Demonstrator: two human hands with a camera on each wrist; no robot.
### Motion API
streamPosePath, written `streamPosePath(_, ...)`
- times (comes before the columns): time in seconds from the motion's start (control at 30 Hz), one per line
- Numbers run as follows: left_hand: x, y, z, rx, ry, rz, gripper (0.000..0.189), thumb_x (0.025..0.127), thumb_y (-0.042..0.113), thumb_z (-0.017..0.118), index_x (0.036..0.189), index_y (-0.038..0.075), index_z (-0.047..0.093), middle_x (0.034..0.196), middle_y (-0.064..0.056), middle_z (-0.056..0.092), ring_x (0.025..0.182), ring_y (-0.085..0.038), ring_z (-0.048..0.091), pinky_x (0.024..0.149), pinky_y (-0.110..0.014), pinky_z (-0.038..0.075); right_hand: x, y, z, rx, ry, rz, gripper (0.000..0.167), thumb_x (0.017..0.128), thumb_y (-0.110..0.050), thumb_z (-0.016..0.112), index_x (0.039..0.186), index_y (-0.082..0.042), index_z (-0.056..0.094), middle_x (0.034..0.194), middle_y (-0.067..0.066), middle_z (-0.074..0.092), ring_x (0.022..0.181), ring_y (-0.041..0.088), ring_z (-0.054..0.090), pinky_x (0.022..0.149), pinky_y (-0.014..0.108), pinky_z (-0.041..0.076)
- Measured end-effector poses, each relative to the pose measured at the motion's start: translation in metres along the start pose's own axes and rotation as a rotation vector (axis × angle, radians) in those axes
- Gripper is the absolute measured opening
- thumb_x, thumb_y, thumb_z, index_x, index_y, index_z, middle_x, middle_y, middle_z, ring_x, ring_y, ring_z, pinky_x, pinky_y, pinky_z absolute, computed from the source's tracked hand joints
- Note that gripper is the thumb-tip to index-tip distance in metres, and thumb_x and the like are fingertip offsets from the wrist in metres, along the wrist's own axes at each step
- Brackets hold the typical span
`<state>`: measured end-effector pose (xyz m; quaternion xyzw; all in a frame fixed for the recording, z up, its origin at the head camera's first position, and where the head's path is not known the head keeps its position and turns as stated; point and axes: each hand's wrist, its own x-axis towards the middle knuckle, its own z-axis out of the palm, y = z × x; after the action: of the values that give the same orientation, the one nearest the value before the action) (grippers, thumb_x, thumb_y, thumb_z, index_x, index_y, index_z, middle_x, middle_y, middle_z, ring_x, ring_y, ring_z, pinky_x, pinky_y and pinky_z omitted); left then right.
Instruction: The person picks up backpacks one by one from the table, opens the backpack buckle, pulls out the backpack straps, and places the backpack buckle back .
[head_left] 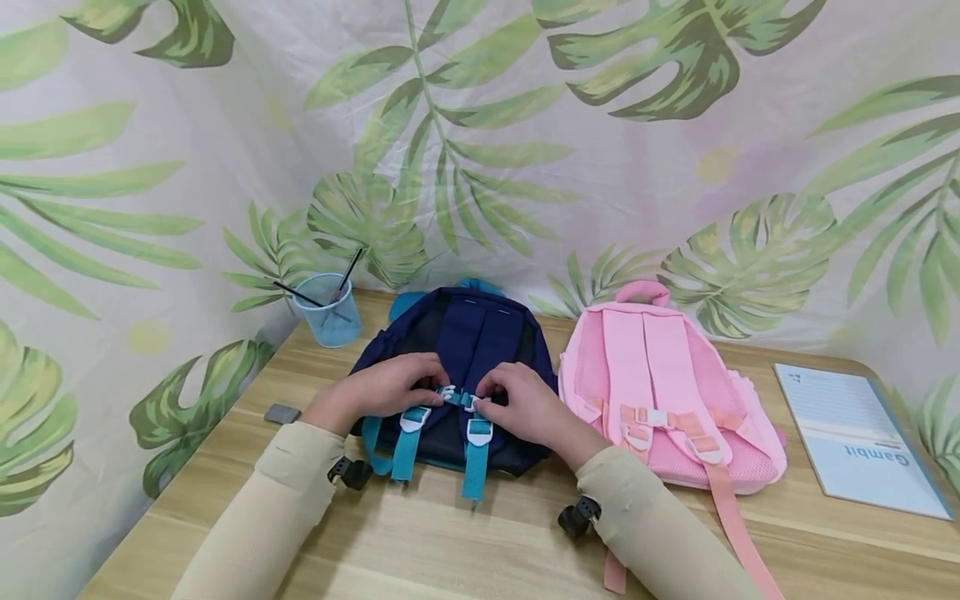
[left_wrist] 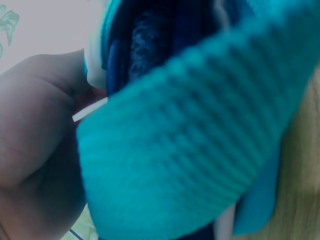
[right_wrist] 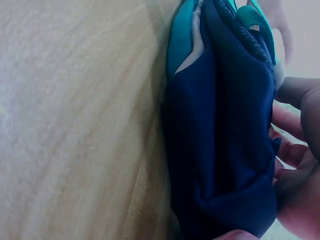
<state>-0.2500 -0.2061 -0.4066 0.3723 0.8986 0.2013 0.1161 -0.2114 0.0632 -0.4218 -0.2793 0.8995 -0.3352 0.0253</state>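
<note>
A dark navy backpack (head_left: pixel 480 333) lies on the table with its shoulder straps upward and teal webbing hanging toward me. My left hand (head_left: pixel 393 385) pinches a white buckle (head_left: pixel 447 392) at the left end of the short teal chest strap (head_left: pixel 459 399). On the other side, my right hand (head_left: pixel 525 402) pinches the strap's right end by a white slider. In the left wrist view, a loop of teal webbing (left_wrist: pixel 185 135) hides most of the fingertips. The right wrist view shows the pack's navy side (right_wrist: pixel 220 115) beside my curled fingers.
Right of the navy pack lies a pink backpack (head_left: pixel 630 350), its pink straps trailing toward me. A notebook (head_left: pixel 862 437) is at the far right. A blue mesh pen cup (head_left: pixel 333 325) stands at the back left, near a small grey block (head_left: pixel 282 413). Leaf-printed cloth hangs behind the table.
</note>
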Motion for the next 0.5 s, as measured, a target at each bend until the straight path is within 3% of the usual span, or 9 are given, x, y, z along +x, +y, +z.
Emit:
streamPosePath(0.17, -0.004, 0.004, -0.003, 0.046, 0.05, 0.003, 0.011, 0.105, 0.021, 0.073, 0.115, 0.018, 0.075, 0.112, 0.005, 0.068, 0.103, -0.013, 0.064, 0.095, -0.039, 0.055, 0.001, -0.003, -0.001, 0.003, 0.026, -0.011, 0.012, 0.101, -0.02, 0.076, 0.107, -0.01, 0.077, 0.106, 0.004, 0.072, 0.103, 0.021, 0.062, 0.098, 0.042, 0.055)
streamPosePath(0.5, -0.017, 0.007, -0.014, 0.032, 0.133, 0.027, 0.014, 0.103, 0.018, 0.074, 0.117, 0.016, 0.073, 0.117, 0.002, 0.07, 0.112, -0.019, 0.065, 0.1, -0.045, 0.055, 0.01, -0.011, 0.001, 0.019, 0.02, -0.017, 0.018, 0.102, -0.021, 0.075, 0.114, -0.008, 0.076, 0.109, 0.005, 0.072, 0.107, 0.023, 0.061, 0.1, 0.043, 0.054)
